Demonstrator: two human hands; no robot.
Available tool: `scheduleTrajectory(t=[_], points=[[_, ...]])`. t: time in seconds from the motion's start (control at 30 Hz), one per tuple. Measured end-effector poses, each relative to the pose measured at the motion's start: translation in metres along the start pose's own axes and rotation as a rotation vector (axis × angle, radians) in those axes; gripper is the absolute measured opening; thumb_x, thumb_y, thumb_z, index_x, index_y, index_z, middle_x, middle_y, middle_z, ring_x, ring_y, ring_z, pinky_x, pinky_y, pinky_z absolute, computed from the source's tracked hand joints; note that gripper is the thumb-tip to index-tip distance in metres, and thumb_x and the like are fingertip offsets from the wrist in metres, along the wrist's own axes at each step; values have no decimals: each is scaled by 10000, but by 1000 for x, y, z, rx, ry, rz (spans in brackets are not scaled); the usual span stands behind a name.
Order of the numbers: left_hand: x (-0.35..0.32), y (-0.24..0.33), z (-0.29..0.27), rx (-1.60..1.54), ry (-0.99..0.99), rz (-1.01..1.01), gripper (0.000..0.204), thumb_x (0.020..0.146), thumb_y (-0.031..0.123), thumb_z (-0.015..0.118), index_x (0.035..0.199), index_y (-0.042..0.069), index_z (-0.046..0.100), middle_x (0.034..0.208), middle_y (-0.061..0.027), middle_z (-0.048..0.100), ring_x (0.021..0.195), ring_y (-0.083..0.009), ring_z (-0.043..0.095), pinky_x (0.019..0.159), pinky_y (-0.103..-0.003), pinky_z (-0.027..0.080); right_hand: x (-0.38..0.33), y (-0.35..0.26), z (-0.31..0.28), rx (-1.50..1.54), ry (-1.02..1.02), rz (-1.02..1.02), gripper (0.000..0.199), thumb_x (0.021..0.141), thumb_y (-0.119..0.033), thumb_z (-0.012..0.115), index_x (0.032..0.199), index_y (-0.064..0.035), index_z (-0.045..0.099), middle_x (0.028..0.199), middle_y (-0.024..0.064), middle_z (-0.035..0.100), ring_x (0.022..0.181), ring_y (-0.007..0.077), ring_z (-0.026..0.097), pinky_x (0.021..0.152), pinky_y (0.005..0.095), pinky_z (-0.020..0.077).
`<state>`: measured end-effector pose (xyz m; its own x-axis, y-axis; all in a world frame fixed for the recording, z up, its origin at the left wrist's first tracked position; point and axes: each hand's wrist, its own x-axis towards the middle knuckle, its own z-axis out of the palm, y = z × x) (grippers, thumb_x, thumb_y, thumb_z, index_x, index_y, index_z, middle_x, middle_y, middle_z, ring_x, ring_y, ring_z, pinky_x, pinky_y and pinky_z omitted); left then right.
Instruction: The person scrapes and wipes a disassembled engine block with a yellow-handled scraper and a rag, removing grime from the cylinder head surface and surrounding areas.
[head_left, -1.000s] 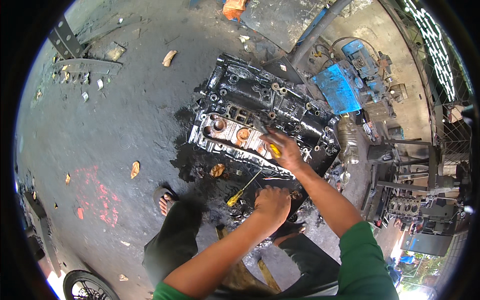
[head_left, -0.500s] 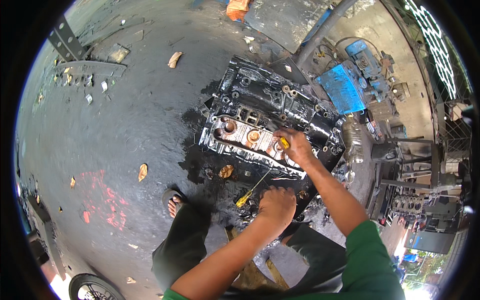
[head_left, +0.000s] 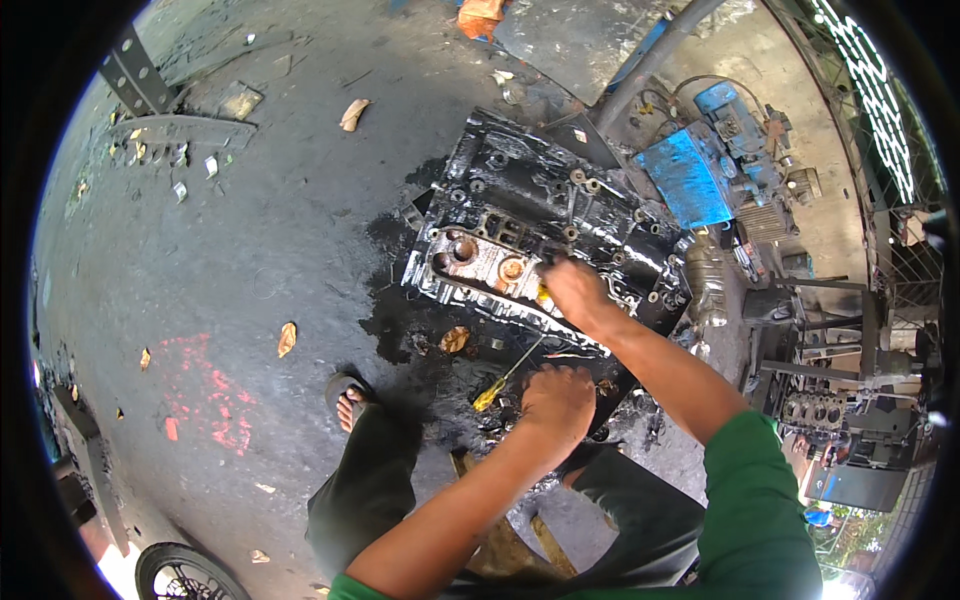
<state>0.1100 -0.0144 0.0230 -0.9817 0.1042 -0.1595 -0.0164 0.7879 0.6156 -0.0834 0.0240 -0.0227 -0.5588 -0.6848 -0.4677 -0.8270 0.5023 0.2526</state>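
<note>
A black, oily engine block (head_left: 545,215) lies on the concrete floor in front of me. My right hand (head_left: 575,290) rests on its near edge, closed around a small tool with a yellow handle (head_left: 543,294) beside two rusty round openings (head_left: 485,260). My left hand (head_left: 555,400) hovers lower, over dark greasy parts on the ground; whether it holds anything is hidden. A screwdriver with a yellow handle (head_left: 500,382) lies on the floor just left of that hand.
A blue machine (head_left: 700,170) and a grey pipe (head_left: 650,60) stand behind the block. Metal parts and a cylinder head (head_left: 815,410) sit at right. My sandalled foot (head_left: 348,400) is at left. Dry leaves dot the floor; a tyre (head_left: 185,575) shows bottom left.
The view has shifted a little. My right hand stays on the block's near edge with the yellow-handled tool, and my left hand remains low beside the screwdriver.
</note>
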Motion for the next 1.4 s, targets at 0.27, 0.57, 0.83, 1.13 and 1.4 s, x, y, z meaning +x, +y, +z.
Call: scheduleTrajectory(t=[0.27, 0.57, 0.83, 1.13, 1.4], points=[[3, 4, -6, 14, -63, -15, 246, 881, 139, 528, 1077, 28, 626, 972, -132, 683, 932, -289, 667, 724, -381, 544, -38, 26, 35, 464, 560, 110, 263, 812, -46, 659, 1067, -112, 664, 1078, 137, 673, 942, 323, 664, 820, 420, 539], [14, 11, -2, 15, -164, -23, 287, 890, 208, 552, 1119, 43, 600, 1007, -135, 681, 956, -296, 663, 764, -414, 542, -51, 54, 55, 376, 378, 41, 285, 841, -122, 678, 1120, -172, 660, 1213, 161, 634, 918, 356, 675, 788, 426, 571], [15, 18, 12, 51, -151, 42, 295, 890, 282, 588, 1046, 33, 604, 921, -156, 677, 893, -318, 673, 728, -426, 550, -38, 40, 42, 508, 456, -71, 303, 874, -99, 641, 1161, -194, 644, 1314, 120, 584, 980, 329, 673, 808, 418, 585], [7, -2, 1, 54, -26, 29, 315, 880, 300, 611, 1034, 25, 601, 893, -144, 678, 882, -320, 673, 721, -425, 555, -58, 47, 49, 496, 446, 42, 282, 802, -88, 683, 1078, -142, 664, 1119, 150, 657, 1002, 365, 636, 875, 427, 528], [22, -4, -13, -11, -87, -3, 346, 886, 314, 611, 1077, 25, 600, 932, -154, 682, 897, -325, 672, 739, -424, 556, -72, 49, 25, 770, 444, 341, 130, 884, -93, 635, 1005, -74, 678, 966, 147, 703, 885, 291, 696, 788, 347, 537]])
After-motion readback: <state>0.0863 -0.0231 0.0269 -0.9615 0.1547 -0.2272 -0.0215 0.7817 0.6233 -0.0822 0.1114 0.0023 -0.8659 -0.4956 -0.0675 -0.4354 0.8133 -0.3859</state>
